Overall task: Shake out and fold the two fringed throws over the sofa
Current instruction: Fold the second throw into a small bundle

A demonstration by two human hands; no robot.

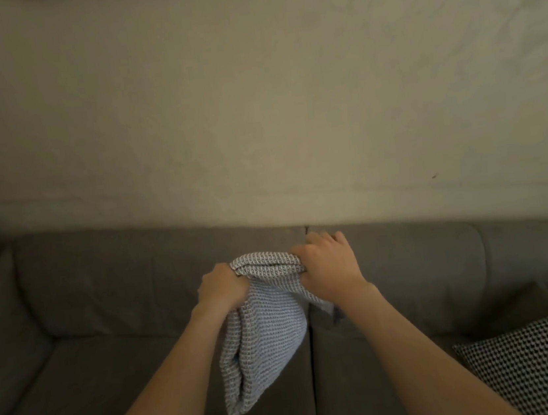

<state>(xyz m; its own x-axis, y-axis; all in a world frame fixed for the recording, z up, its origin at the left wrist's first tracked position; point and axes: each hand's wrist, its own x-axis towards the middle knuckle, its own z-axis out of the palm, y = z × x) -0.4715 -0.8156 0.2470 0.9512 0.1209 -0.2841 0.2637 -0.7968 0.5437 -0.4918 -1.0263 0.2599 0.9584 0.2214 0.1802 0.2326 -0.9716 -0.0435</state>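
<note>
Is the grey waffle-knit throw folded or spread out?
Folded: the grey waffle-knit throw hangs in doubled layers, gripped by left hand and right hand.

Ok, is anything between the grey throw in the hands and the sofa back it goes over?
Nothing visible. The left hand and right hand grip the grey throw by its top edge in front of the sofa back; the checked fabric lies aside on the right seat.

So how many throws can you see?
1 for sure: the grey throw, gripped by left hand and right hand over the sofa. The checked fabric at the right edge may be a second.
</note>
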